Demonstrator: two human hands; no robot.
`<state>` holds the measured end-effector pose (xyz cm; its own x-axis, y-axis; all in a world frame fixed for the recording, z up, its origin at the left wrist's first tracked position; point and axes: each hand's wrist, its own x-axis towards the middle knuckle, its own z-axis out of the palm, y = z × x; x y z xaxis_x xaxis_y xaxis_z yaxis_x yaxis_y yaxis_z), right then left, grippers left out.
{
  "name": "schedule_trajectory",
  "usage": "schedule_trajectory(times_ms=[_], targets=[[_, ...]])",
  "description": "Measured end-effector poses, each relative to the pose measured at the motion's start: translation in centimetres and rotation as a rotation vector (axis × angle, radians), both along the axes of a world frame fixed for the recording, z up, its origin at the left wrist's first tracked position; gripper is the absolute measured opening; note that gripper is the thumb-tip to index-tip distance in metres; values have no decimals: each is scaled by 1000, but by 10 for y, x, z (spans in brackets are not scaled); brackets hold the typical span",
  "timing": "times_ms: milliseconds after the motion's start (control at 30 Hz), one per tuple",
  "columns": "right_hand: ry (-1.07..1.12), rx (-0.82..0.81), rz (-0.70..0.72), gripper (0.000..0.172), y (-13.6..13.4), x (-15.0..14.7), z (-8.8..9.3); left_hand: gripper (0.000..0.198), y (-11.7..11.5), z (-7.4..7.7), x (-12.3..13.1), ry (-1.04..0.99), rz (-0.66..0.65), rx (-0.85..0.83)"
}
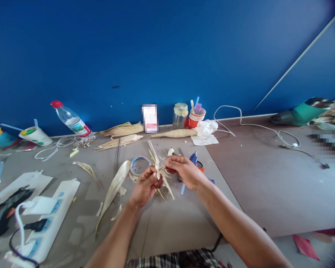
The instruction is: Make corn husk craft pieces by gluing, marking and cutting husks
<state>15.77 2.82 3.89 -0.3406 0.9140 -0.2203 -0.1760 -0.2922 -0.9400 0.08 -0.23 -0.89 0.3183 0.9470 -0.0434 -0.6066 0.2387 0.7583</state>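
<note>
Between my two hands is a small bundle of pale dried corn husk strips [158,172], its ends sticking out several ways. My left hand [147,185] pinches the bundle from below. The fingers of my right hand [182,169] are pinched together at its right side, on one of the strips. Just behind my left hand lies a roll of clear tape [131,163]. A blue glue gun [194,159] lies partly hidden behind my right hand. Left of my left forearm, a long curved corn husk [113,193] rests on the table.
A white power strip [58,208] with plugs is at front left. Along the blue wall stand a red-capped bottle [76,124], a glass jar [180,116] and red paper cups [197,118]. More husks [120,129] lie there. A white cable [257,125] crosses the right side.
</note>
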Motion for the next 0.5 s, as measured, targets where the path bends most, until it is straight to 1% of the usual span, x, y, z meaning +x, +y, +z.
schedule_trajectory(times_ms=[200,333,433,500], targets=[[115,-144,51,27,0,-9,-10,33,-1,0,-4,-36,-56,-58],[101,-193,61,24,3,-12,-18,36,-1,-3,-5,-30,-54,-86],[42,-156,-22,22,8,-10,-23,35,-1,-4,-5,-45,-90,-67],[48,-108,-84,24,10,-6,-23,33,-2,-4,-5,-49,-120,-62]])
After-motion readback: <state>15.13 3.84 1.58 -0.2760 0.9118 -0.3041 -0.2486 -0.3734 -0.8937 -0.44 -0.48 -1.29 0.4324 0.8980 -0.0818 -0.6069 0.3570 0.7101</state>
